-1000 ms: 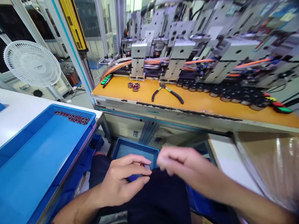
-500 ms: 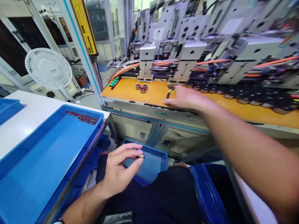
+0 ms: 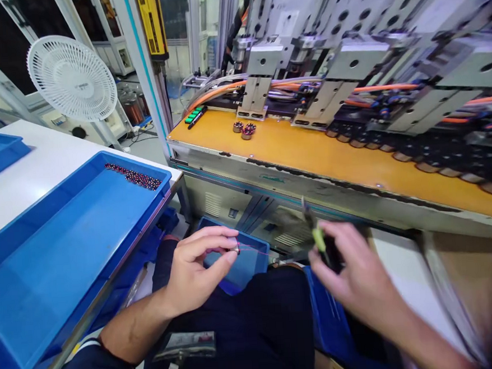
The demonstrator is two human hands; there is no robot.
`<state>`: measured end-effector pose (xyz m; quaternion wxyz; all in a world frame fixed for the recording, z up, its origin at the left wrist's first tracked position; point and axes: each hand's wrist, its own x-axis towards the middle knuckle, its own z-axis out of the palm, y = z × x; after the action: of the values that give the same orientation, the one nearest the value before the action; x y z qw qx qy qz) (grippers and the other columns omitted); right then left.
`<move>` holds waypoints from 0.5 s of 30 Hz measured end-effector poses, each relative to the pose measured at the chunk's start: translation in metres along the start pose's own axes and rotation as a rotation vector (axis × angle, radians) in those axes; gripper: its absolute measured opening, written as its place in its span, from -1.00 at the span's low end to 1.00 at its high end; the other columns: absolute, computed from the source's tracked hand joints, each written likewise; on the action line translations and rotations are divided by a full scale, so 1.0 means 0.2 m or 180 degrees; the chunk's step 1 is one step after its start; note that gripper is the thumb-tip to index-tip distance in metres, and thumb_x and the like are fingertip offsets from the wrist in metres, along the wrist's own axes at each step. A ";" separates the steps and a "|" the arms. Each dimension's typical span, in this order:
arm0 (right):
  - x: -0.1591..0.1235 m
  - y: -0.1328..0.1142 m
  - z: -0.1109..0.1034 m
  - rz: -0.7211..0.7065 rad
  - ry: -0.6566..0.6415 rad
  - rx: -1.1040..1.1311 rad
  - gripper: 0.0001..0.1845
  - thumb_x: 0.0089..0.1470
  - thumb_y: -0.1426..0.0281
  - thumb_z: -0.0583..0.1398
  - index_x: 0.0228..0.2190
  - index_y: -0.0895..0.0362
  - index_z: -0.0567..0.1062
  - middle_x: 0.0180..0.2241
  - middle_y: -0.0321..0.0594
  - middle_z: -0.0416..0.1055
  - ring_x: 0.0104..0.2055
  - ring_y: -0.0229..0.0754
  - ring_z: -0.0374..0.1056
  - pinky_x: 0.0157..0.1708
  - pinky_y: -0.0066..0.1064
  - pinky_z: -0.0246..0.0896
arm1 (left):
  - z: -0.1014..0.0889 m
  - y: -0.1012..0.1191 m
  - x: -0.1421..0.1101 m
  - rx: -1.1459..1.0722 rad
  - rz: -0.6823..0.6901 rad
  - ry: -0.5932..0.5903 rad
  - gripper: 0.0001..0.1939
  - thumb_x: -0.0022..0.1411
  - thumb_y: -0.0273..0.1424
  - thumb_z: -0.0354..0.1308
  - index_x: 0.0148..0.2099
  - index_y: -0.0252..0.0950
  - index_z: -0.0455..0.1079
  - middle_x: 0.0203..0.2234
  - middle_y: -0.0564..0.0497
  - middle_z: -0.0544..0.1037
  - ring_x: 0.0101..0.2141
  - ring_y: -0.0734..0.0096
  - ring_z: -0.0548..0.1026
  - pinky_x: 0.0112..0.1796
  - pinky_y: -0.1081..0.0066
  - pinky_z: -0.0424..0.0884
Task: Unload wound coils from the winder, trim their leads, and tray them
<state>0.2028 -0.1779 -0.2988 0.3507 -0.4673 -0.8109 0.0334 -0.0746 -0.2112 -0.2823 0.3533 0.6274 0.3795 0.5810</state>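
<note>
Between thumb and fingers, my left hand (image 3: 203, 266) pinches a small round wire-wound motor core (image 3: 234, 246), mostly hidden by the fingertips. A thin reddish wire (image 3: 252, 248) trails from it to the right. To the right, my right hand (image 3: 352, 261) is closed around cutting pliers (image 3: 318, 237) with yellow-green and black handles. Their jaws point up and away, smeared by motion, and stand apart from the core. Several similar wound cores (image 3: 247, 131) sit on the orange bench top (image 3: 286, 153) in front of the machine.
A large blue tray (image 3: 64, 242) with rows of wound cores (image 3: 140, 179) stands at left on a white table. Below my hands lies another blue tray (image 3: 251, 257). Machine fixtures (image 3: 259, 82) and a row of dark-topped round parts (image 3: 429, 155) line the bench. A white fan (image 3: 72, 78) stands behind.
My right hand has lifted the pliers off the orange bench and brought them back toward my lap. My left hand stays nearly in place with the core. The head view has shifted slightly.
</note>
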 end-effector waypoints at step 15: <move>-0.43 -0.38 0.19 0.0741 -0.0963 0.2080 -0.27 0.10 0.49 0.16 0.28 -0.01 0.12 0.07 0.00 0.40 0.11 0.04 0.37 0.03 -0.11 0.38 | 0.04 0.02 -0.01 -0.0037 -0.0013 -0.0227 -0.76 0.13 -0.63 0.25 -0.15 -0.30 0.54 -0.14 -0.14 0.61 -0.16 0.32 0.58 -0.14 0.34 0.51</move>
<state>0.1511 -0.2774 -0.3445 0.3513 -0.4096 -0.7416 0.3986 -0.0663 -0.2152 -0.2804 0.3714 0.6449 0.3645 0.5597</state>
